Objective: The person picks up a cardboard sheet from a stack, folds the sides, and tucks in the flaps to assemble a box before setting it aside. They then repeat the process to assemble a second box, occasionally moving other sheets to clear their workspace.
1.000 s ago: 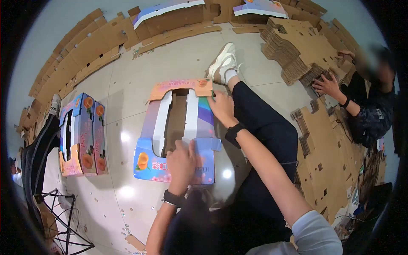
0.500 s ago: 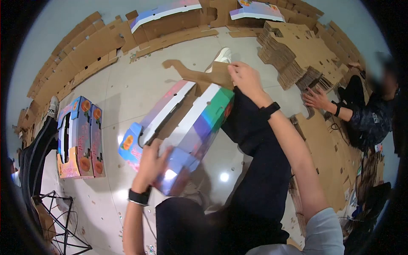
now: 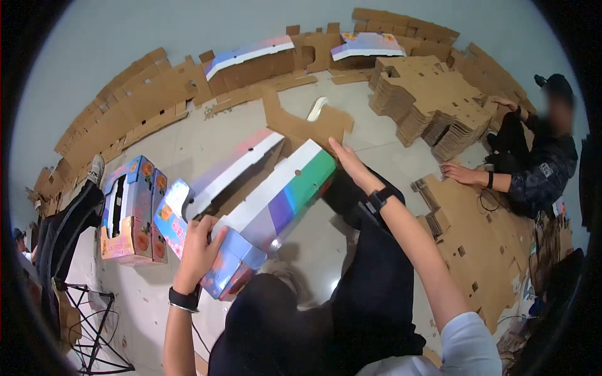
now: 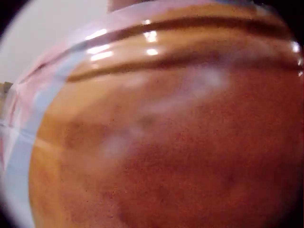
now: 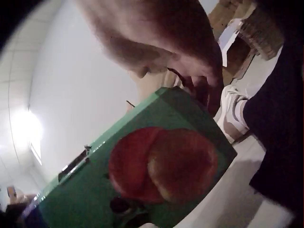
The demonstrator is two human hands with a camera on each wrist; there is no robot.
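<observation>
A printed cardboard box [image 3: 282, 194] lies at a slant before me, with a long slot in its top and coloured sides. My left hand [image 3: 199, 247] grips its near end, fingers over the blue end flap [image 3: 235, 257]. At the far end, my right hand [image 3: 351, 164] touches the corner with its fingers extended, by the green part. There the far end flap [image 3: 313, 122] stands folded out, its plain brown side showing. In the right wrist view, the green side [image 5: 99, 190] carries a picture of red fruit. The left wrist view is filled by a blurred, glossy print.
Two folded fruit boxes [image 3: 135, 210] stand on the floor at left, near a black wire frame [image 3: 94, 326]. A tall stack of flat cardboard [image 3: 426, 94] rises at back right, beside another person [image 3: 533, 163]. More cardboard sheets [image 3: 483, 238] lie at right.
The box has turned clockwise and slid left. Its far end flap has been folded outward, and my right hand has let it go. My left hand has moved left along the near end.
</observation>
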